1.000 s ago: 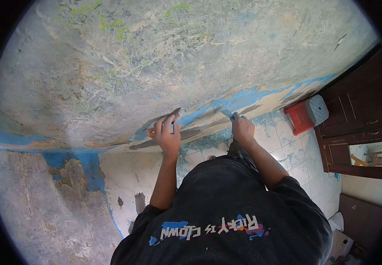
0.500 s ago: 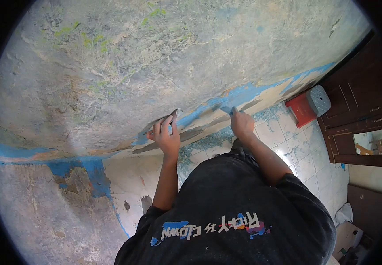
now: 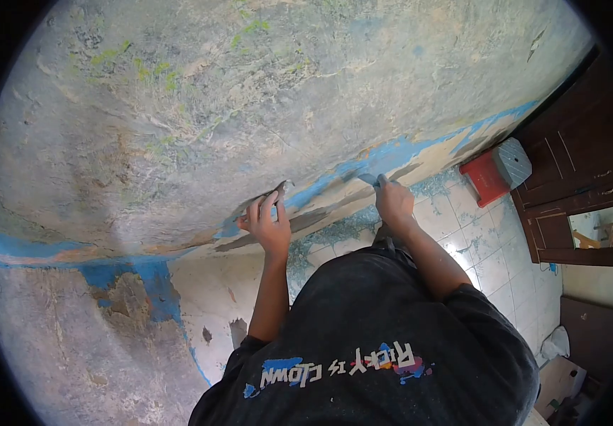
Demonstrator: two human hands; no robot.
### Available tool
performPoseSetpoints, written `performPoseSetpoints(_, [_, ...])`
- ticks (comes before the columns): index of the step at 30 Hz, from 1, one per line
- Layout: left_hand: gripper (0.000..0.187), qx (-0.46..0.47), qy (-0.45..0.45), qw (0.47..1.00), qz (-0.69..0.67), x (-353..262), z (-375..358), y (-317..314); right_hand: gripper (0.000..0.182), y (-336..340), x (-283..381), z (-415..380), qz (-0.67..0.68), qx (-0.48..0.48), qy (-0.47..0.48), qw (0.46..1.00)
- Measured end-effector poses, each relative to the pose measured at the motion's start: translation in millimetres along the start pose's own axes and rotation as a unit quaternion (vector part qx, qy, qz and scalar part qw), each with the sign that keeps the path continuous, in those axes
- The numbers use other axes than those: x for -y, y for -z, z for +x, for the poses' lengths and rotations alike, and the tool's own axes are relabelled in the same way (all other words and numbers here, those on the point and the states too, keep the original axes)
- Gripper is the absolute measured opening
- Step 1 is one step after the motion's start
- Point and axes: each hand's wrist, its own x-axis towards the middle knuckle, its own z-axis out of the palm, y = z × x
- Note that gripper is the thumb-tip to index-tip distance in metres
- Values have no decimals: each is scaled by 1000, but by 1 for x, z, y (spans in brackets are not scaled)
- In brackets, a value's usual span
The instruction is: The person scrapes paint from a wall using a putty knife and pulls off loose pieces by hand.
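Observation:
My right hand [image 3: 396,204] is closed around the handle of a scraper [image 3: 368,179]. Its flat grey blade lies at the band of blue paint [image 3: 391,153] on the wall [image 3: 250,99]. Further left, my left hand [image 3: 269,226] is raised against the same wall with its fingers curled. From between those fingers a small object with a pale tip [image 3: 288,186] sticks out at the paint's edge; I cannot tell what kind it is. Below the blue band, cream paint is broken by grey bare patches.
Paint flakes [image 3: 431,186] litter the white tiled floor [image 3: 498,245] along the wall's foot. A red stool [image 3: 482,179] with a grey top stands at the right, against a dark wooden cabinet [image 3: 562,156]. At the left, another peeling wall [image 3: 72,334] meets this one in a corner.
My right hand and the scraper have shifted slightly to the right, with more of the blade showing. The left hand stays in nearly the same place.

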Motion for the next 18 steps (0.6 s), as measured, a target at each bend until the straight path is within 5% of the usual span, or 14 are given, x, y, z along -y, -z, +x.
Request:
performPoseSetpoints(11, [21,13,-1,1000,-9,-2,0,-3,20,-35,-18,11,-10,-10,15,1000])
performPoseSetpoints(18, [21,17,9,1000,-13,5,-5,0,22,6,1,1,-12,15,4,1000])
